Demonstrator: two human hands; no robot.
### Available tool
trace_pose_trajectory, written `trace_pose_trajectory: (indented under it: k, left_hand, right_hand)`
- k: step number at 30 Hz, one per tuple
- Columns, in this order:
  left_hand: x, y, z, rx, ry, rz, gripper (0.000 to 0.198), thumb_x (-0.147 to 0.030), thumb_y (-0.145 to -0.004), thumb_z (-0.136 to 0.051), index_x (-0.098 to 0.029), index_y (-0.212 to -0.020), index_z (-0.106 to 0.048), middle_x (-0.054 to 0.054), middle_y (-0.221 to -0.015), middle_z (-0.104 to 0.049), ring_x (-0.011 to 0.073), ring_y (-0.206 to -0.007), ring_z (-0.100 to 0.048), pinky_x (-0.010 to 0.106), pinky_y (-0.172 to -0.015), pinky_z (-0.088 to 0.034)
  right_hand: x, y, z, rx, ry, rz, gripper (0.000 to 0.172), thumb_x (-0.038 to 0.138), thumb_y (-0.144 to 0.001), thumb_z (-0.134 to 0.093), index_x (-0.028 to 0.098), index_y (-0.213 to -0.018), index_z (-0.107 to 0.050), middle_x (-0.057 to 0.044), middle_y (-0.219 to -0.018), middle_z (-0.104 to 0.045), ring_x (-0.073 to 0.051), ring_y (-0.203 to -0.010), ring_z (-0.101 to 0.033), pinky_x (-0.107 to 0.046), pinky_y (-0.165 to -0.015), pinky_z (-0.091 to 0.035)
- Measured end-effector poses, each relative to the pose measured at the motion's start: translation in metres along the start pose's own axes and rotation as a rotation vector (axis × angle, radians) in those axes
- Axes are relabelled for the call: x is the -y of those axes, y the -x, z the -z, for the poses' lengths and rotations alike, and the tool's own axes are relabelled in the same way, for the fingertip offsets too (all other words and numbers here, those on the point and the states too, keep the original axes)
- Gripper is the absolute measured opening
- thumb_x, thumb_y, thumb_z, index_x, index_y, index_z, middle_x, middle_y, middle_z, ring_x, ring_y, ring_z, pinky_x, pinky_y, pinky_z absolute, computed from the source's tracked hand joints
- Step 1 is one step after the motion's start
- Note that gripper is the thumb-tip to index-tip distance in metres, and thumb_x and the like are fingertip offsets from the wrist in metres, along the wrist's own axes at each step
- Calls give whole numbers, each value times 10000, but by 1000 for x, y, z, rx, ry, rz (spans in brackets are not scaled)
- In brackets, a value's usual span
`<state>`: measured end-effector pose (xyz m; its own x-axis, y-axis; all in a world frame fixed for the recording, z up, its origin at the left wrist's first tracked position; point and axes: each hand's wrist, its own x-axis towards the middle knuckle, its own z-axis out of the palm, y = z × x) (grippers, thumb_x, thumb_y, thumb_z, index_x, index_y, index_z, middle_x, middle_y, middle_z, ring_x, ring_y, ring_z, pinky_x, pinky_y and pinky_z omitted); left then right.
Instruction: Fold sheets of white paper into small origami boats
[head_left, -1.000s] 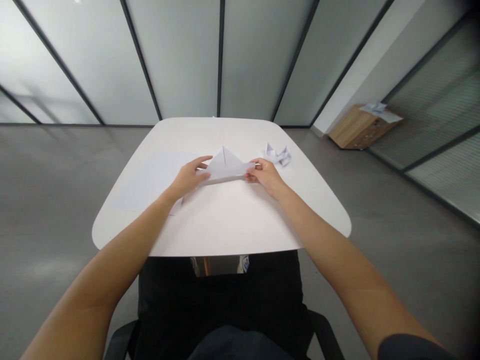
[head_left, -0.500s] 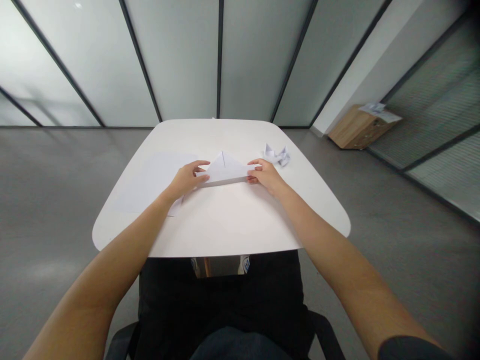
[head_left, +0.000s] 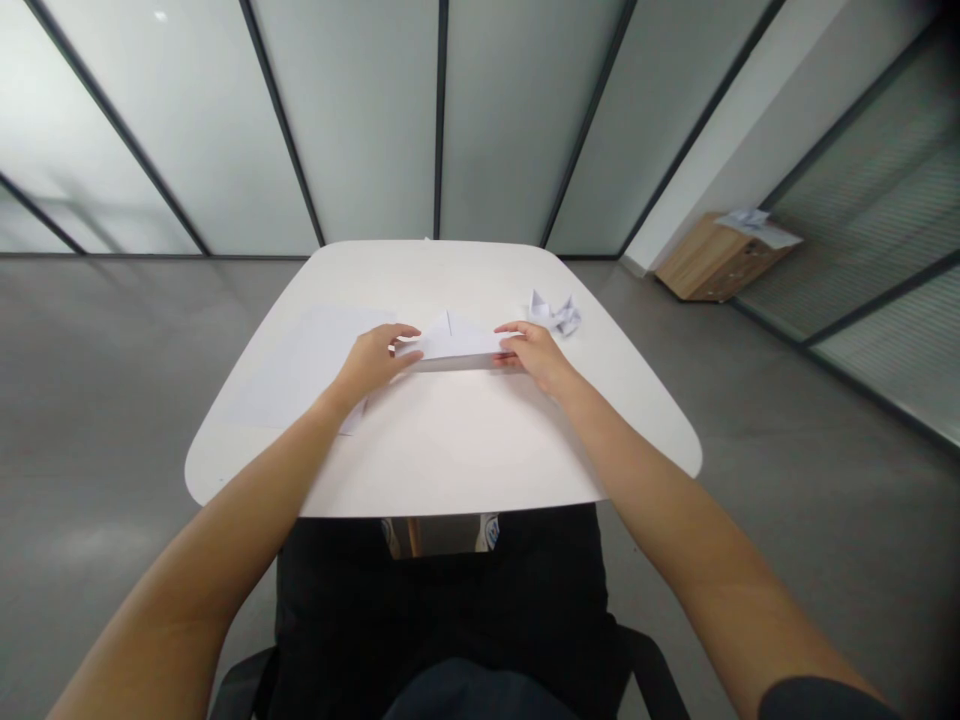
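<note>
Head view: left hand (head_left: pixel 371 362) and right hand (head_left: pixel 534 358) hold folded paper (head_left: pixel 454 342), well inside the table edge (head_left: pixel 450 512).

Left hand (head_left: pixel 373 362) and right hand (head_left: pixel 534 358) gripping opposite ends of folded white paper triangle (head_left: pixel 454 343), on rounded white table (head_left: pixel 450 470). Flat white paper sheet (head_left: pixel 300 370) under left wrist; crumpled white paper piece (head_left: pixel 555 314) past right hand.

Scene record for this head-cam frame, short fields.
left hand: on the left end of the peaked folded paper
right hand: on its right end
nearby: flat white sheet left of the left hand; crumpled folded paper beyond the right hand
rest: white rounded table; wooden cabinet with papers on top
</note>
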<state>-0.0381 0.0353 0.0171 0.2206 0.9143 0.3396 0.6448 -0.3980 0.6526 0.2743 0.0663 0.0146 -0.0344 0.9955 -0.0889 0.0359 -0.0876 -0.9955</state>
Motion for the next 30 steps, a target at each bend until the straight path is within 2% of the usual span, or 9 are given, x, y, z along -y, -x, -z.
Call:
trace_pose_trajectory:
  k: [3, 6, 11, 15, 20, 25, 30]
  left_hand:
    - [-6, 2, -2, 42, -98, -122, 529, -479, -816, -824, -261, -1284, -708, 92, -1342, -708, 303, -1219, -660, 421, -1078, -507]
    - [-12, 4, -4, 38, -192, -151, 476, -434, -869, -784, -272, -1306, -687, 91, -1334, -705, 304, -1233, -650, 436, -1116, -466]
    - [-19, 7, -3, 19, -309, -124, 428, -426, -967, -669, -289, -1372, -663, 67, -1223, -760, 288, -1133, -692, 406, -1026, -501]
    - [-25, 9, -2, 2, -427, -157, 382, -437, -1044, -548, -288, -1366, -690, 73, -1130, -790, 272, -1042, -717, 398, -977, -509]
    - [-32, 13, -1, 8, -610, -157, 427, -408, -1092, -420, -333, -1454, -633, 90, -1111, -792, 273, -928, -731, 380, -807, -517]
    - [-38, 16, -7, 42, -607, -142, 424, -336, -1056, -476, -363, -1449, -634, 98, -1160, -783, 279, -945, -729, 378, -797, -491]
    - [-44, 14, -17, 45, -594, -132, 423, -308, -1023, -533, -339, -1428, -653, 123, -1113, -782, 305, -923, -718, 390, -782, -469]
  right_hand:
    - [1, 2, -2, 6, -30, -1, 274, 47, -796, -628, 179, -1023, -708, -25, -790, -757, -159, -627, -738, -295, -664, -670]
    - [3, 4, -5, 7, -50, -2, 277, 49, -792, -619, 174, -1023, -705, -28, -776, -761, -159, -627, -738, -287, -667, -662]
    - [6, 7, -10, 11, -84, 22, 257, 56, -811, -611, 159, -1031, -697, -36, -755, -754, -159, -632, -743, -268, -658, -652]
    - [9, 10, -13, 3, -109, 23, 201, 64, -839, -610, 148, -1001, -694, -23, -720, -725, -155, -635, -748, -257, -645, -652]
    - [13, 13, -18, 18, -126, 24, 149, 77, -871, -618, 133, -985, -696, -34, -697, -718, -162, -643, -755, -254, -630, -650]
    - [16, 20, -26, 48, -102, 18, 150, 68, -856, -633, 139, -972, -696, -35, -727, -727, -158, -641, -754, -257, -644, -655]
    - [17, 23, -30, 116, -63, 56, 148, 125, -870, -670, 149, -1016, -681, -40, -789, -743, -157, -648, -754, -274, -671, -662]
